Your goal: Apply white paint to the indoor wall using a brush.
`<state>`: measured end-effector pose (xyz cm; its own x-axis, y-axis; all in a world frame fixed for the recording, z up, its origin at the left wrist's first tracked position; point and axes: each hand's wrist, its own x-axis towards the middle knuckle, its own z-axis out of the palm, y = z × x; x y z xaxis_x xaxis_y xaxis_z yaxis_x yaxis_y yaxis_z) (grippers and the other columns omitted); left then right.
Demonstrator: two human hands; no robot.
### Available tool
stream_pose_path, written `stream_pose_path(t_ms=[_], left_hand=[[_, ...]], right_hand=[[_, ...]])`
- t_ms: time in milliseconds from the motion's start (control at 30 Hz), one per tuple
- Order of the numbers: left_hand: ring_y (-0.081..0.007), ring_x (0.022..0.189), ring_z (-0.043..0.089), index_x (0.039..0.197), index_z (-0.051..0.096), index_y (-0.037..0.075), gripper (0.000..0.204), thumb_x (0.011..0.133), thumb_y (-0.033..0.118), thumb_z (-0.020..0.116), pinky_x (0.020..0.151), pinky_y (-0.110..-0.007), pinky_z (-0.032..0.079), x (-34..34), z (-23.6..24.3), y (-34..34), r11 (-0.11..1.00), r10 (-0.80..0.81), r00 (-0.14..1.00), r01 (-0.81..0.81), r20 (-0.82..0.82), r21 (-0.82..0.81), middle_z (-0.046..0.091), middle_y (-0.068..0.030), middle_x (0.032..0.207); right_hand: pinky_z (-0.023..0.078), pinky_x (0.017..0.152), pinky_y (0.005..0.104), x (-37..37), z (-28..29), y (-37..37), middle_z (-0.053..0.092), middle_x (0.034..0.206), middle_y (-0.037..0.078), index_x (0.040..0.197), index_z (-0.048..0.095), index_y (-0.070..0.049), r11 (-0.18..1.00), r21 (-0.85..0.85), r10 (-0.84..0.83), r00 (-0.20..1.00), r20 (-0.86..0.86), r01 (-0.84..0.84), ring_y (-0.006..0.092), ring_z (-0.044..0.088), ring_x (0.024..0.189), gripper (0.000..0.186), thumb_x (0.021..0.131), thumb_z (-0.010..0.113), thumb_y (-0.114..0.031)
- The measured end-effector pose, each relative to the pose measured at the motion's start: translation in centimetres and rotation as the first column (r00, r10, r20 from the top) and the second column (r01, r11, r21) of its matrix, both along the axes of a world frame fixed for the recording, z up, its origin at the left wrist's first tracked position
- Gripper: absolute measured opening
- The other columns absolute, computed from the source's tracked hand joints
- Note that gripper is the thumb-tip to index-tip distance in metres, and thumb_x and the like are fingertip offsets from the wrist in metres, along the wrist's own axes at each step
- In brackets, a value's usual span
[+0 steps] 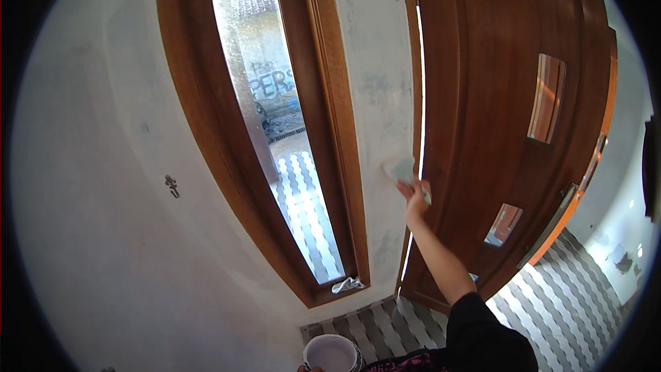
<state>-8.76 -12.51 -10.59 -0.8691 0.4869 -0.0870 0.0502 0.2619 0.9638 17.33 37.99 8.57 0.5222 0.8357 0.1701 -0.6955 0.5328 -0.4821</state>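
My right hand [414, 198] reaches out, closed round a wide paintbrush [399, 169] with a pale head. The brush head lies against the narrow strip of whitish, patchy wall [379, 83] between the window frame and the door. A bit of the pale green handle sticks out beside my palm. At the lower edge, a small part of my left hand [311, 369] shows at the rim of a white bucket [359, 358], gripping it; most of that hand is cut off. Pale paint [330, 357] fills part of the bucket.
A tall window in a brown wooden frame [344, 131] stands left of the strip, with a crumpled cloth [348, 284] on its sill. The brown wooden door [475, 96] is at the right. A metal hook [171, 186] sticks out of the left wall. Patterned tiles [379, 324] cover the floor.
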Motion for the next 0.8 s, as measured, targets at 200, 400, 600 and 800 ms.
stream_pose_path(t_ms=[200, 400, 600, 800], left_hand=[[-0.0196, 0.058, 0.042, 0.064, 0.054, -0.001, 0.009, 0.067, 0.006, 0.058, 0.054, -0.040, 0.037, 2.3, 1.4, 2.0, 0.995, -0.088, 0.996, 0.088, 0.008, 0.039, 0.049, -0.0077, 0.057], [-0.0216, 0.056, 0.049, 0.068, 0.059, -0.002, 0.014, 0.066, 0.011, 0.063, 0.053, -0.040, 0.041, 3.4, 1.5, 0.8, 0.999, -0.030, 0.989, 0.023, 0.148, 0.048, 0.057, -0.0107, 0.060], [-0.0267, 0.061, 0.062, 0.076, 0.067, -0.004, 0.029, 0.065, 0.023, 0.067, 0.056, -0.042, 0.047, 5.4, 2.1, 1.1, 0.991, -0.037, 0.995, 0.049, 0.097, -0.126, 0.065, -0.0176, 0.066], [-0.0342, 0.060, 0.063, 0.077, 0.068, -0.004, 0.034, 0.063, 0.028, 0.066, 0.059, -0.047, 0.047, 8.5, 1.8, 1.3, 0.968, 0.011, 0.995, -0.036, -0.099, -0.248, 0.064, -0.0199, 0.064]], right_hand=[[0.060, 0.050, 0.0349, 4.2, -18.8, -3.9, 0.066, 0.079, 0.013, 0.100, 0.056, -0.006, 0.868, -0.487, 0.031, 0.970, 0.239, 0.093, 0.0261, 0.070, 0.060, 0.019, 0.088, 0.069, -0.013], [0.057, 0.048, 0.0332, 6.8, -30.8, -16.8, 0.067, 0.086, 0.015, 0.105, 0.059, -0.009, 0.596, -0.801, 0.404, 0.880, 0.250, -0.046, 0.0236, 0.070, 0.062, 0.018, 0.089, 0.061, -0.018], [0.058, 0.050, 0.0349, 12.5, -34.2, -24.4, 0.067, 0.087, 0.014, 0.107, 0.054, -0.014, 0.420, -0.901, 0.509, 0.850, 0.136, -0.107, 0.0239, 0.069, 0.063, 0.021, 0.089, 0.061, -0.020], [0.050, 0.096, 0.0388, 14.2, -29.7, -28.1, 0.062, 0.119, 0.014, 0.135, 0.049, -0.004, 0.296, -0.857, 0.719, 0.689, -0.091, -0.422, 0.0279, 0.061, 0.109, 0.040, 0.101, 0.053, -0.027]])
